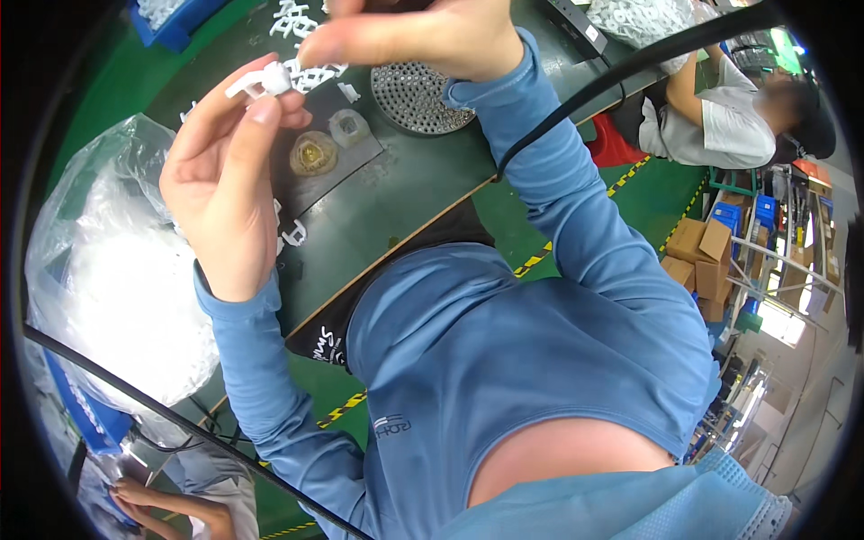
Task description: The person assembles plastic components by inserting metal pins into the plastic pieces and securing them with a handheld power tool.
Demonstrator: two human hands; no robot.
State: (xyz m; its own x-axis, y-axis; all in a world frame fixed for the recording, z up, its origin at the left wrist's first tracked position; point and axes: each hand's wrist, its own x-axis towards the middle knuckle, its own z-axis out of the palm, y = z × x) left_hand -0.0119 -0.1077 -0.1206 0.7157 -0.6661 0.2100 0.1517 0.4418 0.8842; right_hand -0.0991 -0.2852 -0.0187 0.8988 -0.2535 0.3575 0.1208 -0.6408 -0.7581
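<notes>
A: In the head view, what does the left hand point(216, 175) hold?
B: A white plastic clip point(272, 81), pinched between thumb and fingers point(209, 112), raised above the bench point(396, 184).
A: And the right hand point(450, 36)?
B: Its thumb points at the clip from just beside it. The other fingers are blurred and cut by the upper edge, so whether they grip anything, or touch the clip, one cannot tell.
A: What lies below?
B: Loose white plastic parts point(315, 76) are scattered beyond the hands. Near them stand a round perforated metal tray point(414, 97), a yellowish round container point(313, 155) and a translucent cup point(347, 128), these last two side by side on a dark flat plate point(356, 162).
A: Left of the forearm?
B: A large clear plastic bag point(112, 288), glaring white inside.
</notes>
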